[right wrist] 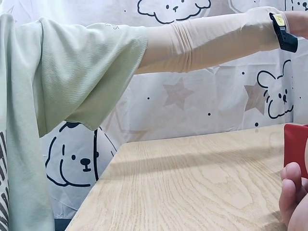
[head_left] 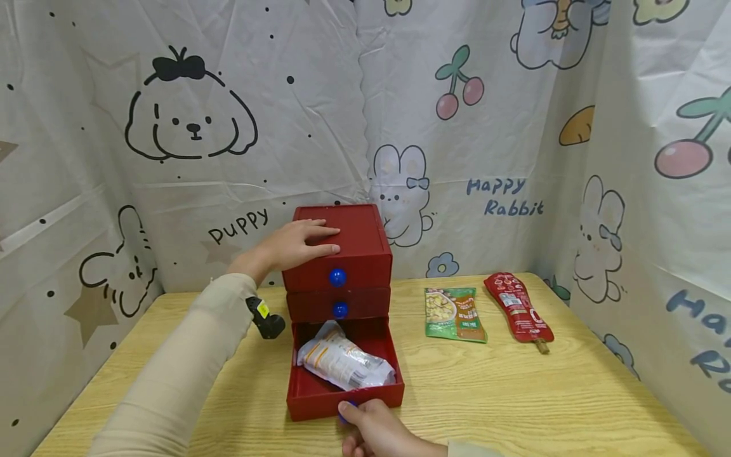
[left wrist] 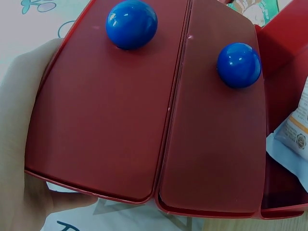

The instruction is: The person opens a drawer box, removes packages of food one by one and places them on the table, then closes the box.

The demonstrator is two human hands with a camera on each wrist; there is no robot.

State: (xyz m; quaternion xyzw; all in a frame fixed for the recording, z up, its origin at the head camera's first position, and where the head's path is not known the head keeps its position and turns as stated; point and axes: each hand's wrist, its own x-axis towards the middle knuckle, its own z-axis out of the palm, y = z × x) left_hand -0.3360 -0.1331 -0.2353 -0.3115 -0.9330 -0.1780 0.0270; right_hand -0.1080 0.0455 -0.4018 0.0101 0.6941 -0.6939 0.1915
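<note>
A red drawer cabinet (head_left: pixel 356 228) stands on the table, its bottom drawer (head_left: pixel 297 400) pulled out. My left hand (head_left: pixel 299 243) rests on the cabinet's top with the fingers spread. In the left wrist view that hand (left wrist: pixel 19 130) lies along the cabinet's edge, beside two blue knobs (left wrist: pixel 131 24) on the upper drawer fronts. At the bottom drawer's front, my right hand (head_left: pixel 377 429) pinches its blue knob (head_left: pixel 344 417), mostly hidden by the thumb. A white plastic packet (head_left: pixel 345 358) with orange stripes lies tilted inside that drawer.
A green and brown food packet (head_left: pixel 455 314) lies on the table (head_left: pixel 485 393) right of the cabinet. Farther right is a red spouted pouch (head_left: pixel 518 308). Printed curtains (head_left: pixel 320 127) hang behind and along the sides. A dark strap device (head_left: pixel 267 317) sits on the left wrist.
</note>
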